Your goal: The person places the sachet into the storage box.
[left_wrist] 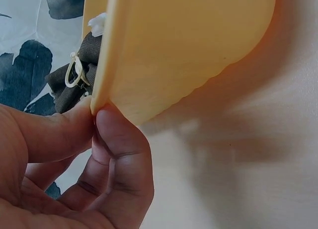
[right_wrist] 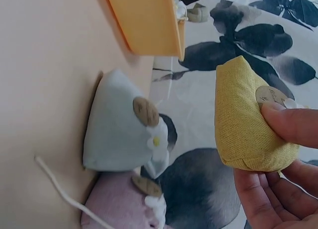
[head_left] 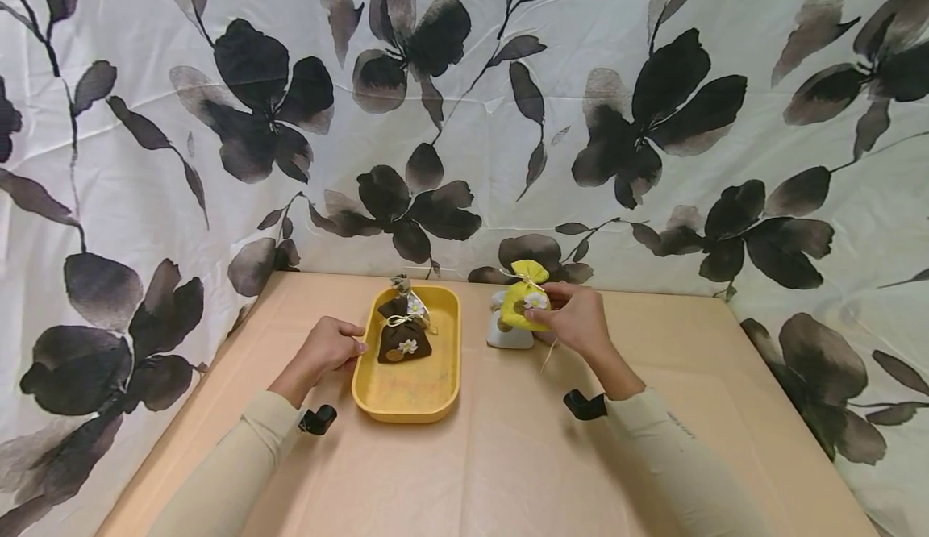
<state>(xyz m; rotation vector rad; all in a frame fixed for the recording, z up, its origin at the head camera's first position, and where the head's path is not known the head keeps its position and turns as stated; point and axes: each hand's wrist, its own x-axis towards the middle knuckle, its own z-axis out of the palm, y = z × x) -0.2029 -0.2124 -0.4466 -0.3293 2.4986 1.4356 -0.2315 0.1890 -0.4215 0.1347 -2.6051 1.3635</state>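
Note:
My left hand point(head_left: 327, 349) pinches the left rim of a yellow tray point(head_left: 417, 408) between thumb and fingers; the left wrist view has the tray wall point(left_wrist: 184, 45) close up. Inside the tray lies a dark brown drawstring sachet point(head_left: 395, 343) with a white flower and round tag. Behind it another sachet point(head_left: 416, 305) shows partly, its body mostly hidden. Right of the tray, my right hand point(head_left: 581, 319) holds up a yellow cloth sachet point(right_wrist: 246, 119) by its side. Under and beside it, a pale sachet point(right_wrist: 112, 127) stands on the table.
A pinkish sachet point(right_wrist: 117, 199) stands against the pale one in the right wrist view, a loose cord end point(right_wrist: 59, 189) near it. The table point(head_left: 508, 456) has a tan cover. Behind it hangs a white cloth point(head_left: 522, 222) with dark flowers.

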